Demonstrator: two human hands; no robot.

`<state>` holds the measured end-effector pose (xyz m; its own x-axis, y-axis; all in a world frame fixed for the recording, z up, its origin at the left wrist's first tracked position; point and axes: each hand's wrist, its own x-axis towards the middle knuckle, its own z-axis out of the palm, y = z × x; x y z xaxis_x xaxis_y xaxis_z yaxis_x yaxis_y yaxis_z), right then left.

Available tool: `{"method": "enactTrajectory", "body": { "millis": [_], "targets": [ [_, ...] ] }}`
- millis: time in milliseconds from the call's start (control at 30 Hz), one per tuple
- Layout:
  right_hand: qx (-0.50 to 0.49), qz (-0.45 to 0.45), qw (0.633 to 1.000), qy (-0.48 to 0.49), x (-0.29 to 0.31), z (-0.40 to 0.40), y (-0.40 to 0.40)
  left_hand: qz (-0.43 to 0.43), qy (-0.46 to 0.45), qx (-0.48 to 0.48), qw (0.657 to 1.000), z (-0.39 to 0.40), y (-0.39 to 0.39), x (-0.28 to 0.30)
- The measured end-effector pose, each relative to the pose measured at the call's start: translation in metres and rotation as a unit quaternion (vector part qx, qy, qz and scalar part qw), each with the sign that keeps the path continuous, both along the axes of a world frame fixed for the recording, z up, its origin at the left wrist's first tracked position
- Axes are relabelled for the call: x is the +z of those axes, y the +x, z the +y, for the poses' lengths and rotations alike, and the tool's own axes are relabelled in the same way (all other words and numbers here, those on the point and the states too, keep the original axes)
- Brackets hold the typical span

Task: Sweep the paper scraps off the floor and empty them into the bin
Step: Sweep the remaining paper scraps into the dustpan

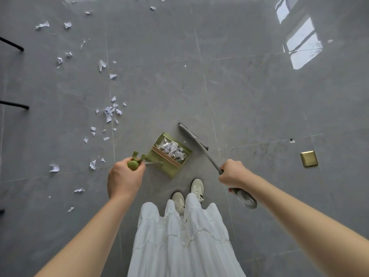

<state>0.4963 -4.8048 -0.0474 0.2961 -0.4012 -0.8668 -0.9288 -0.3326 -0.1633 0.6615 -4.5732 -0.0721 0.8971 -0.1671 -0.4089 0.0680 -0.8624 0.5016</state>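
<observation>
A green long-handled dustpan (159, 166) stands on the grey floor in front of my feet, holding a heap of white paper scraps (172, 149). My left hand (124, 176) grips the green knob at the top of its handle. My right hand (234, 174) grips the grey broom handle (209, 156), and the broom head (189, 134) rests on the floor just right of the pan. Several loose paper scraps (109, 112) lie scattered over the floor to the left and far left.
Black furniture legs (14, 45) reach in from the left edge. A brass floor socket (309, 158) sits at the right. Window light reflects on the tiles (301, 43) at the upper right. My shoes (196, 187) and white skirt are below the pan.
</observation>
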Motion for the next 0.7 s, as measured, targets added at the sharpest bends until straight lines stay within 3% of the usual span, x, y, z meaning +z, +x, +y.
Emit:
{"method": "enactTrajectory", "body": {
  "millis": [367,700],
  "targets": [
    [0.015,0.001,0.998,0.058,0.021,0.015,-0.009,0.013,0.004,0.018,1.0,0.005,-0.022,0.002],
    [-0.017,-0.019,1.0,0.017,0.042,0.002,-0.022,0.013,-0.019,0.038,0.999,-0.012,-0.03,0.011]
  ]
}}
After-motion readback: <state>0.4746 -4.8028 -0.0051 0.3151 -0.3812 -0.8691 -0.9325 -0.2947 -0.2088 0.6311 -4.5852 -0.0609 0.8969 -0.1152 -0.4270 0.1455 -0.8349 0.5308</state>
